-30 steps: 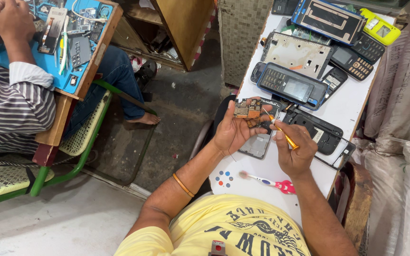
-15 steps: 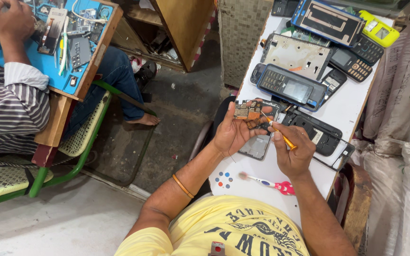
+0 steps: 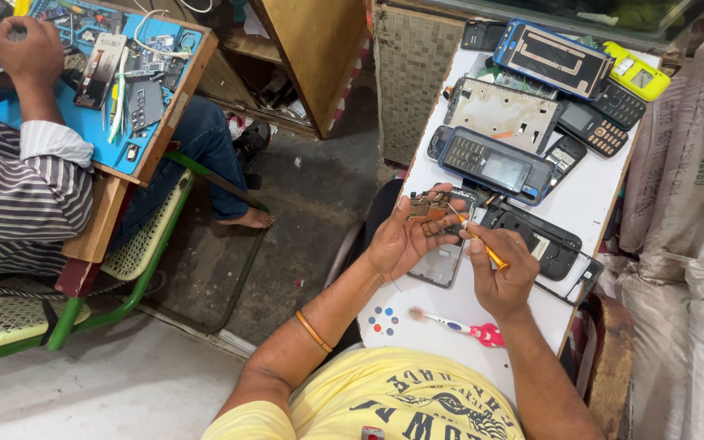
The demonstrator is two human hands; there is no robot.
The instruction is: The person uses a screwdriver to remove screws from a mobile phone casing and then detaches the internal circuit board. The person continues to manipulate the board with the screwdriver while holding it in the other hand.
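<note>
My left hand (image 3: 401,238) grips a small brown phone circuit board (image 3: 428,206) just above the white table (image 3: 596,195). In my right hand (image 3: 503,277) is a thin screwdriver with an orange handle (image 3: 486,251), its tip touching the board. A grey phone frame (image 3: 439,265) lies on the table under both hands. A toothbrush with a pink handle (image 3: 462,327) lies near my body, beside a small white disc with coloured dots (image 3: 381,320).
Several phones and housings crowd the table's far end: a dark keypad phone (image 3: 492,166), a grey back plate (image 3: 504,112), a blue-edged frame (image 3: 553,59), a yellow phone (image 3: 635,72). White sacks (image 3: 694,244) stand at right. Another person in a striped shirt (image 3: 18,195) works at a blue-topped bench (image 3: 91,122).
Both hands have stayed over the board with only small shifts of the screwdriver. The other person's hand has moved slightly on the blue bench.
</note>
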